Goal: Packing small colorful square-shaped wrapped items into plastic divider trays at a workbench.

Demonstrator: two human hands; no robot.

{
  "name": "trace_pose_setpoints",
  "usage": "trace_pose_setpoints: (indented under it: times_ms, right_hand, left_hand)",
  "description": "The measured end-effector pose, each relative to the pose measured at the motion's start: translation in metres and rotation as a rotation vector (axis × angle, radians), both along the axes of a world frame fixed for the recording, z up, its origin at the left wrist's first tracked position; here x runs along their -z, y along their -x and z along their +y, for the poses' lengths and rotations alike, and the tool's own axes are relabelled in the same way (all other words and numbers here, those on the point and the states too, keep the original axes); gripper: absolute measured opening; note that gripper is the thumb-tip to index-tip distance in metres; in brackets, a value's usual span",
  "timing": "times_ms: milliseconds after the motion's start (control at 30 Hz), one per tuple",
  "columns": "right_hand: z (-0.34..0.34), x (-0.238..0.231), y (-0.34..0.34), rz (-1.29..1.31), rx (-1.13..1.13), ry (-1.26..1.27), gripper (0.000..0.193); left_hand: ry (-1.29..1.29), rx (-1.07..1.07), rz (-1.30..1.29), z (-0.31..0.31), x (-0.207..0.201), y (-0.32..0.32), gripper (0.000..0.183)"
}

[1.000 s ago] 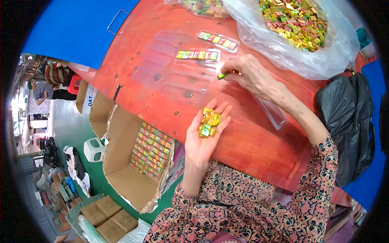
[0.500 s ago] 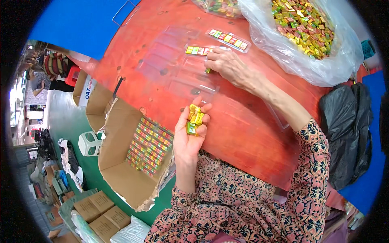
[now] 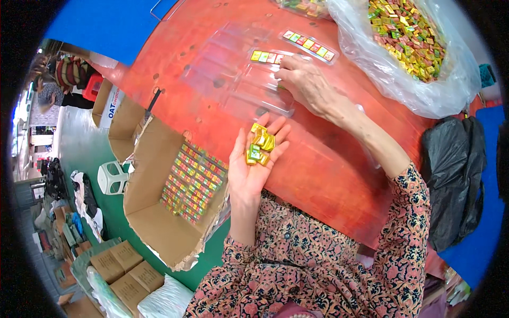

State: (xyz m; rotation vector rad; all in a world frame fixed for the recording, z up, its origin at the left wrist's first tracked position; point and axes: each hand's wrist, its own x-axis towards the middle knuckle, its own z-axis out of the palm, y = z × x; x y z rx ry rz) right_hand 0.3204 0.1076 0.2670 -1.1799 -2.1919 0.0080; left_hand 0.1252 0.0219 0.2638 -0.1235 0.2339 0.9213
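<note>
My left hand is palm up above the table's near edge, cradling several small yellow and green wrapped candies. Farther off, my right hand bends over a clear plastic tray, fingers pinched together; what sits between them is hidden. Just left of those fingertips, a row of coloured candies fills the far slot of the tray. Long slots of clear tray plastic run nearer to me. A separate clear strip holding a full row of candies lies behind my right hand.
A large clear bag heaped with loose candies stands at the far right of the red table. Left of the table, an open cardboard box contains packed rows of candies. A black plastic bag lies at right, a white stool at left.
My left hand's fingers have spread wider, with the candies still on the palm. My right hand stays by the tray, its fingers shifted slightly. The whole view has tilted a little.
</note>
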Motion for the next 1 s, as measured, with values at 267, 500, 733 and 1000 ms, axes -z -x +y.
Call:
trace_pose_setpoints:
  times_ms: [267,500,733,1000]
  right_hand:
    - [-0.052,-0.048,0.036,0.247,-0.346,0.562,0.021]
    - [-0.052,-0.026,0.039,0.277,-0.360,0.489,0.023]
    - [-0.049,-0.036,0.034,0.391,-0.407,0.586,0.018]
    - [-0.042,-0.035,0.027,0.505,-0.344,0.791,0.019]
  left_hand:
    - [-0.107,-0.035,-0.021,-0.002,0.015,0.009,0.041]
    - [-0.052,-0.032,0.193,-0.005,-0.001,0.002,0.034]
    - [-0.023,-0.029,0.137,-0.004,0.011,0.012,0.032]
    - [0.001,-0.024,0.406,-0.003,0.007,0.012,0.026]
